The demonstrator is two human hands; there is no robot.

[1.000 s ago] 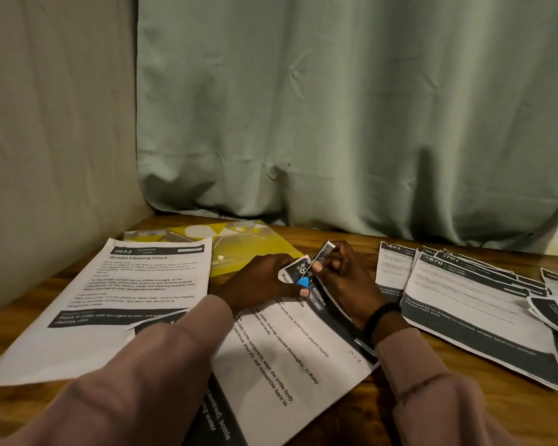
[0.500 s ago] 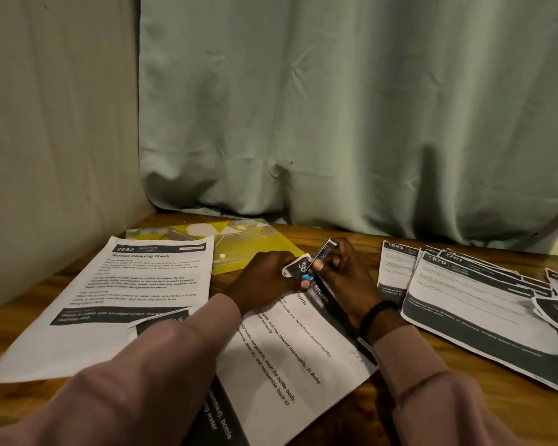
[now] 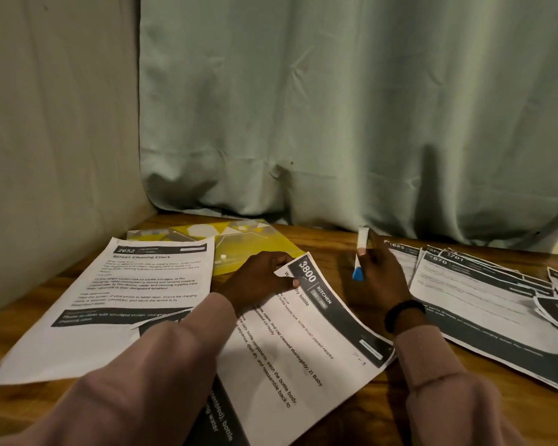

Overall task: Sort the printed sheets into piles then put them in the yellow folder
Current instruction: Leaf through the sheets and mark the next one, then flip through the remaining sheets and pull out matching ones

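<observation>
A green curtain hangs behind the wooden worktop [image 3: 351,239]. The left hand [image 3: 258,280] pinches the sheet [image 3: 303,342]; the right hand [image 3: 372,278] grips a marker [image 3: 360,252]. Slide the sheet flat onto a matching pile beside the folder [image 3: 255,246].

Printed sheets on the table: readable headers and numbers

The left sheet [image 3: 116,304] has a dark header reading "2652" with the title "Screen Cleaning Check" under it. The middle sheet [image 3: 306,346] carries "3800" and "KITCHEN" in its dark band, and body text including "wash the bottle body". In the right pile [image 3: 484,304], headers show "1623", "670" and "701", possibly cut off; their smaller print is too blurred to read.
</observation>
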